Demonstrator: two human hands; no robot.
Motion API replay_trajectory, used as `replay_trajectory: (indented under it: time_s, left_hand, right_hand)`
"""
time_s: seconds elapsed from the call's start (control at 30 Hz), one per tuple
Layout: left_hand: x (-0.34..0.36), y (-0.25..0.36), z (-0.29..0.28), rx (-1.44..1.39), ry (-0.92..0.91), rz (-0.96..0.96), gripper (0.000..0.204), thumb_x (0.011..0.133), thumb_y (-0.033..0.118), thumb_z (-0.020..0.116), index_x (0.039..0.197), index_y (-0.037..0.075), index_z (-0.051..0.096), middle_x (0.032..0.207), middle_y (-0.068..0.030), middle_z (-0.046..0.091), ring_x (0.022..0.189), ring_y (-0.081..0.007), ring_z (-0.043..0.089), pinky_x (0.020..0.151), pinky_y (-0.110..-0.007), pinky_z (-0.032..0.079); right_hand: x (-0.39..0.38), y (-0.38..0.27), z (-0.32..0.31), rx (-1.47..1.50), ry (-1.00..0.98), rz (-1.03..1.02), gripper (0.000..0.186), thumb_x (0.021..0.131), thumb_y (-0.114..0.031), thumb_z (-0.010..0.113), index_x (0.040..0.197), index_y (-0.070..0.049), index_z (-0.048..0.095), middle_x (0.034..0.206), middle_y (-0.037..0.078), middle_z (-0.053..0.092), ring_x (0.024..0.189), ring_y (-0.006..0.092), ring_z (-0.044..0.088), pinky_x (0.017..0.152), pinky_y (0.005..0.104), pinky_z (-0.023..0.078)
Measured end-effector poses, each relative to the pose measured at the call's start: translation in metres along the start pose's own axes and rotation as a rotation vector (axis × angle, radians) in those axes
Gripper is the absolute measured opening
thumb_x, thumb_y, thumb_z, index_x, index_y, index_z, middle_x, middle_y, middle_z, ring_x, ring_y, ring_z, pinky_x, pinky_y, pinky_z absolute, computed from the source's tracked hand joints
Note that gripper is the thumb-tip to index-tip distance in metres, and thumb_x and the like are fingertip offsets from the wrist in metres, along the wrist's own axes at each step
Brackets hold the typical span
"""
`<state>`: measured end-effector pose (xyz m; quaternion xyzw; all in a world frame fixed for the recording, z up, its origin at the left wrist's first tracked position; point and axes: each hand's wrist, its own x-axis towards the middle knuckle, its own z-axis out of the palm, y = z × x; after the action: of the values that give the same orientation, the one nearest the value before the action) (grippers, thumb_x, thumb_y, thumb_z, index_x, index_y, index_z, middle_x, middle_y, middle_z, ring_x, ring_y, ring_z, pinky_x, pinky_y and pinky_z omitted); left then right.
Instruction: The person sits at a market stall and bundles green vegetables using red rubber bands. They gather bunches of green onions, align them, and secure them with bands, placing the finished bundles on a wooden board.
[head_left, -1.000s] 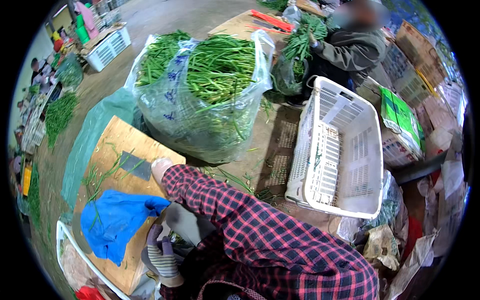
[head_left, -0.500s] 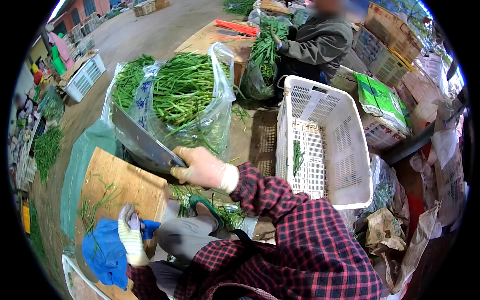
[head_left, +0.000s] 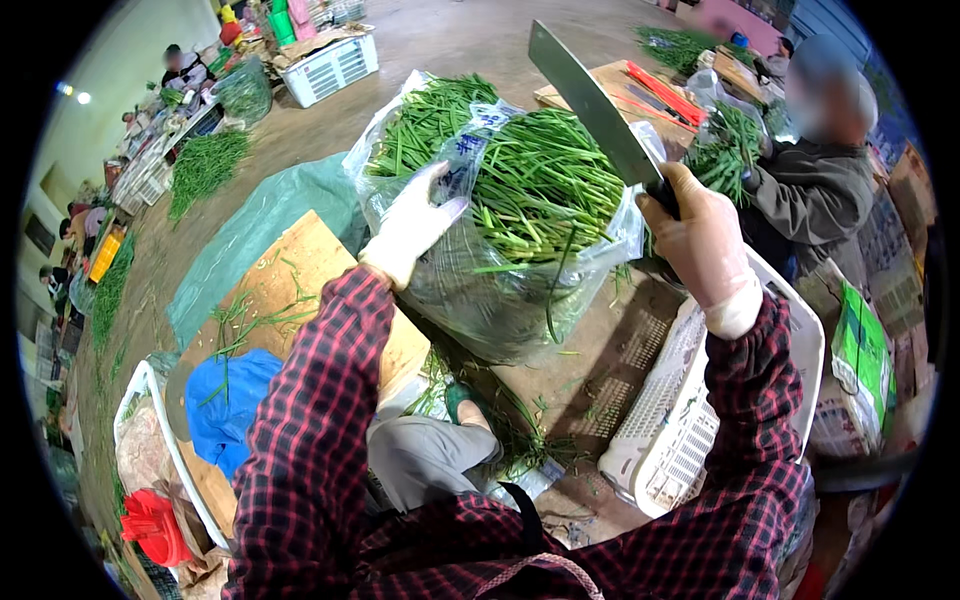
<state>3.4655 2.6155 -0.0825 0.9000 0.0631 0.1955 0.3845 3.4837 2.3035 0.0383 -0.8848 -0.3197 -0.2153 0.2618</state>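
Gloved left hand (head_left: 415, 222) spread flat on the clear bag (head_left: 480, 290) of green stalks (head_left: 545, 185) beside the board (head_left: 290, 280), right hand (head_left: 700, 240) fisted around a raised cleaver (head_left: 595, 105); bag full, board holding only scraps.

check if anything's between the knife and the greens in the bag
Nothing visible. The knife, gripped in the right hand, hangs just above the greens; the bag is open on top, and the left hand rests on its side.
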Motion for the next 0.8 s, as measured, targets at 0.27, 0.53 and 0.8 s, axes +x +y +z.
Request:
replay_trajectory:
  time_s: [0.27,0.53,0.8]
  left_hand:
    - [0.083,-0.024,0.011,0.09,-0.072,-0.315,0.086,0.074,0.039,0.068,0.138,-0.001,0.026,0.132,-0.0231,0.043,0.12,-0.0315,0.045,0.097,-0.032,0.038]
    - [0.067,-0.041,0.014,0.111,-0.079,-0.164,0.032,0.083,0.033,0.059,0.096,0.004,0.061,0.087,-0.0137,0.063,0.081,-0.0241,0.058,0.074,-0.033,0.045]
    - [0.028,-0.031,0.026,-0.089,0.028,-0.076,0.008,0.084,0.006,0.057,0.091,0.004,0.059,0.077,-0.0002,0.06,0.071,-0.0085,0.051,0.067,-0.024,0.044]
  right_hand:
    - [0.066,-0.002,0.061,-0.085,-0.222,-0.127,0.024,0.085,-0.023,0.054,0.094,-0.001,0.056,0.072,0.021,0.061,0.074,0.038,0.06,0.067,0.0464,0.046]
    - [0.11,-0.021,0.124,-0.299,-0.559,-0.234,0.027,0.084,-0.025,0.053,0.097,-0.002,0.059,0.078,0.019,0.063,0.079,0.0364,0.061,0.07,0.0455,0.048]
    - [0.091,-0.028,0.175,-0.219,-0.509,-0.192,0.019,0.084,-0.014,0.045,0.092,-0.001,0.057,0.079,0.018,0.064,0.078,0.0359,0.063,0.068,0.044,0.049]
